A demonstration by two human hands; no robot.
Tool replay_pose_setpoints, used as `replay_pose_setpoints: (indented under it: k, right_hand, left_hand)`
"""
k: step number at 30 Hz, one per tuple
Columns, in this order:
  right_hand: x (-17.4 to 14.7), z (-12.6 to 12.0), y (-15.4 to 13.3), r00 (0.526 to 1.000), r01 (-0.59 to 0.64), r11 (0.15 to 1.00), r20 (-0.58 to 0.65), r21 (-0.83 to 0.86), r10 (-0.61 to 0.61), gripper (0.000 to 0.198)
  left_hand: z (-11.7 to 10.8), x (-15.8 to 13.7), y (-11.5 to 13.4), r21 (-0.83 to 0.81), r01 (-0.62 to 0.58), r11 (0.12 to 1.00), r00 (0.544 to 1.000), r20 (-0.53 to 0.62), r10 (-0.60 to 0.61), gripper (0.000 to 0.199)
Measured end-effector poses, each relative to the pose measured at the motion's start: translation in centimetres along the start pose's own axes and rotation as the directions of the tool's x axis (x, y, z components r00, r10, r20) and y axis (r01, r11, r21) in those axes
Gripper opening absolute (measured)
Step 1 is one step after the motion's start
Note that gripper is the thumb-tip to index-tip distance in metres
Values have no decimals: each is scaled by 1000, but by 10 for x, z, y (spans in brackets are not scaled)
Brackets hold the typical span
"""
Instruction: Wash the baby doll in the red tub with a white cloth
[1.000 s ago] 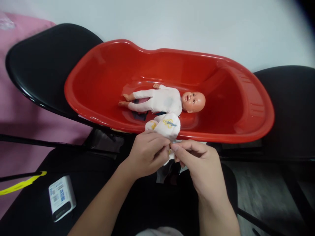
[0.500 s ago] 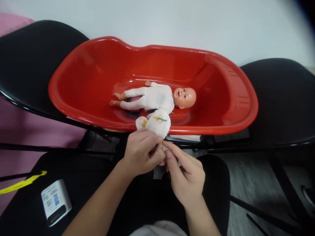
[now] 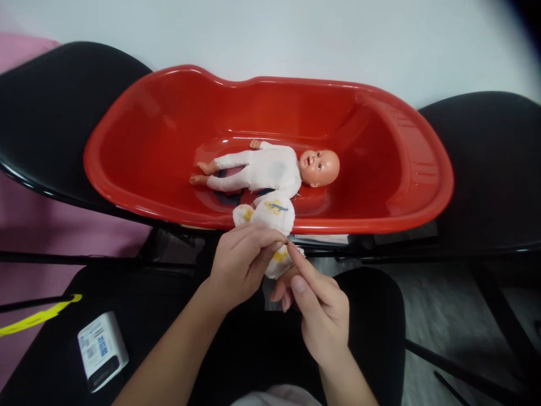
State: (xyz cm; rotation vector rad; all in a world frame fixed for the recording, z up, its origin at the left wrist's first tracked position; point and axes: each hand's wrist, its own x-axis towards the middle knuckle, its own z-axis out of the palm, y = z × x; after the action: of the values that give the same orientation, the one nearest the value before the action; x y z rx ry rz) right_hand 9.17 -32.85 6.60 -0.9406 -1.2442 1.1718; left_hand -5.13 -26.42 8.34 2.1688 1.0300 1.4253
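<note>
While both hands (image 3: pixel 270 273) pinch the white cloth (image 3: pixel 270 217), the doll (image 3: pixel 270 169) lies in the red tub (image 3: pixel 143 113).

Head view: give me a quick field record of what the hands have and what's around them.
left hand: pinches the small white cloth with yellow and blue print, grip shut on it
right hand: fingers on the cloth's lower edge, grip shut on it
cloth position: in front of the tub's near rim, above the lap
doll: lies on its back in the red tub, head to the right, dressed in white
tub support: rests across two black chairs
other: white box on a black seat, lower left
</note>
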Motion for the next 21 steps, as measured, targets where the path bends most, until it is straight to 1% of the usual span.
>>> replay_pose_setpoints:
  k: [4,11,15,18,21]
  right_hand:
    - [0,-2,1,1000,-7,1000,-12,25,7,43]
    - [2,-3,-5,999,-30,996,-26,84,32,38]
    - [4,-4,-11,993,-44,994,-104,104,55,33]
    - [7,-6,-14,985,-34,998,-168,61,44,29]
    - [8,-9,-15,978,-24,999,-207,36,31,26]
  left_hand:
    - [-1,1,0,-31,13,999,1000,16,-13,11]
    - [1,2,-1,-110,-8,994,1000,29,11,11]
    - [5,2,0,-175,1,985,1000,30,5,13]
    - [6,2,1,-181,5,983,1000,22,-1,12]
    - [7,2,3,-166,17,986,1000,1,-17,8]
